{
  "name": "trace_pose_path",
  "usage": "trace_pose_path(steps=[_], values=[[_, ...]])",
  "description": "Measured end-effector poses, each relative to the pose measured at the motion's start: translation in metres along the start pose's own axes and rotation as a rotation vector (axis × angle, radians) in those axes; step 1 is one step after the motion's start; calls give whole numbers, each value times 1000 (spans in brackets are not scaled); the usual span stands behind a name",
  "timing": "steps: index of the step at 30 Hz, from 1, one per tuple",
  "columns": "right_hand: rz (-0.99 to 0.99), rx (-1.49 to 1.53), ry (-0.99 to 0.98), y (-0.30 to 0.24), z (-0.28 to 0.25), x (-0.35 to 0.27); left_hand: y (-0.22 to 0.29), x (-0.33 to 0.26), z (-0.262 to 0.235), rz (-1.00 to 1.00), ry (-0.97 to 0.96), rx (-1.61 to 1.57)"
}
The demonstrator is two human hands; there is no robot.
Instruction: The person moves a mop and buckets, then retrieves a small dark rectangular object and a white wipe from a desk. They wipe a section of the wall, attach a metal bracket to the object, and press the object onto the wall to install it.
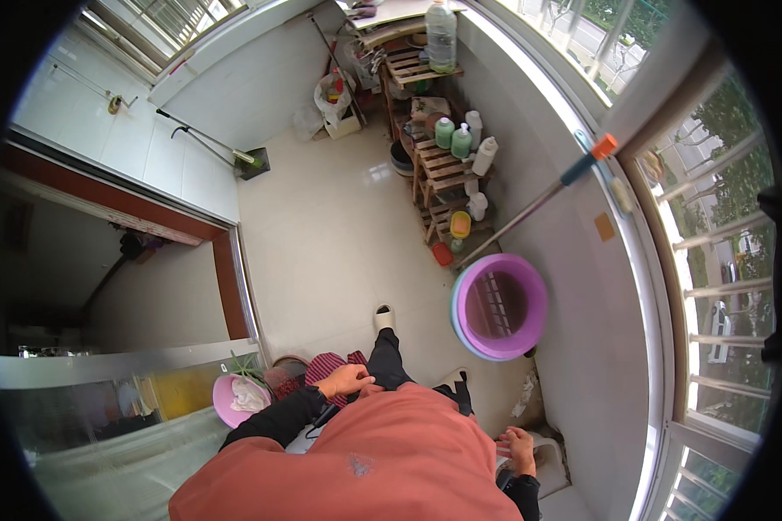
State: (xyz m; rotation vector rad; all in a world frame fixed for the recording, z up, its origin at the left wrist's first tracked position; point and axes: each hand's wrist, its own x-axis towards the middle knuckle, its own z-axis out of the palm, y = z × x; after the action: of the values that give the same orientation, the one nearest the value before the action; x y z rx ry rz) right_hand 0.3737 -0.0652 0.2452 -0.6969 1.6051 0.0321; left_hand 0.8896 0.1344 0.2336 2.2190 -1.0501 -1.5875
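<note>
Head view: my left hand (346, 380) rests half-curled, empty, on the striped cloth (326, 365); my right hand (520, 447) grips the white basin (549, 460) rim, which could tip.

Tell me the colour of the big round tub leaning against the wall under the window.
The tub is purple inside with a pale blue outer rim, seen clearly in the head view.

You're standing on a home laundry balcony. Beside the purple tub (499, 306) stand a wooden shelf (443, 169) of detergent bottles (453, 139) and a leaning mop (530, 207); barred windows (712, 260) run beyond it.
</note>
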Motion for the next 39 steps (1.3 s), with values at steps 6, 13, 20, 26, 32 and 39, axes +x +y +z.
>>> trace_pose_path(steps=[6,13,20,26,32,39], values=[[-81,-330,-123,-39,121,-17,-56,10,-88,-19,3,-172],[-220,-515,-181,-134,202,-17,-97,20,-131,-5,33,-310],[-77,-636,-253,-252,239,-8,-120,25,-123,-25,173,-432],[-105,-981,-377,-327,277,46,-107,24,-144,-141,432,-564],[-59,-901,-431,-433,323,92,-85,16,-157,-325,739,-626],[-191,-917,-387,-519,383,108,-100,40,-196,-237,787,-464]])
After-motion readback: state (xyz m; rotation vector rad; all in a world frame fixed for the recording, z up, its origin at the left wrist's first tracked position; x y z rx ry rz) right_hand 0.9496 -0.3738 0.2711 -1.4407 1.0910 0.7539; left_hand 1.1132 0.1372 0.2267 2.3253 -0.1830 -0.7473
